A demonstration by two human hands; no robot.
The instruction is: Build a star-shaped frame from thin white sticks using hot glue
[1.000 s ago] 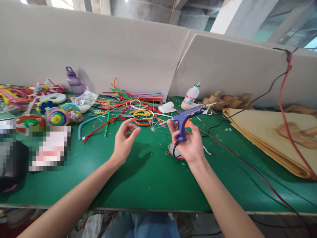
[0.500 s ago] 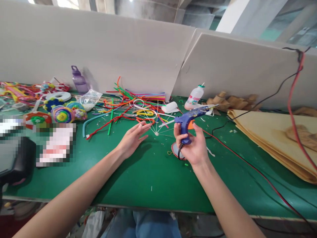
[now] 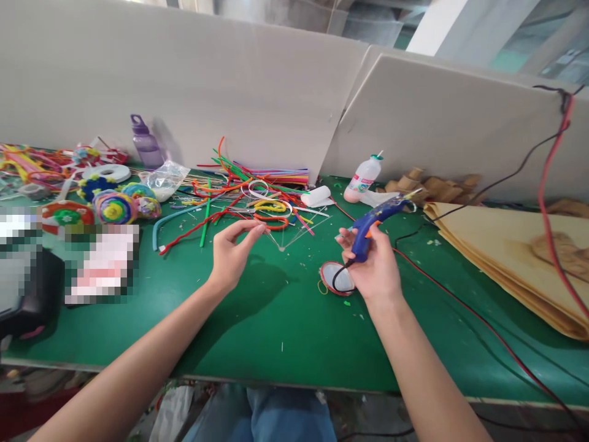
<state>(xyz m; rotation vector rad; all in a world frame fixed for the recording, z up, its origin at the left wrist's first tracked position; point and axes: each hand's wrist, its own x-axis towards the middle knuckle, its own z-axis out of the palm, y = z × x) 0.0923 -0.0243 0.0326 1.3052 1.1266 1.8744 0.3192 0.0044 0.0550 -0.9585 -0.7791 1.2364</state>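
My left hand (image 3: 234, 250) is closed, thumb and fingertips pinched on the end of a pale, thin-spoked frame (image 3: 282, 249). Its spokes fan out from a small whitish hub just above the green table. My right hand (image 3: 380, 267) wraps around a blue hot glue gun (image 3: 378, 215) with an orange trigger, its nozzle pointing up to the right and away from the frame. A black cord drops from the handle. Beneath that hand lies a round, red-rimmed disc (image 3: 338, 278), partly covered by the cord.
Colourful pipe cleaners (image 3: 230, 202) are heaped behind the frame. Finished fuzzy ornaments (image 3: 114, 207) and a purple bottle (image 3: 146, 144) stand left. At right are a clear plastic bottle (image 3: 363, 178), folded brown paper (image 3: 497, 264) and a red cable (image 3: 453, 294) across the table.
My left hand has gone from open fingers to a pinch on the thin-spoked frame, whose hub shifted slightly left. The glue gun has moved right and turned, its nozzle tilting further up.
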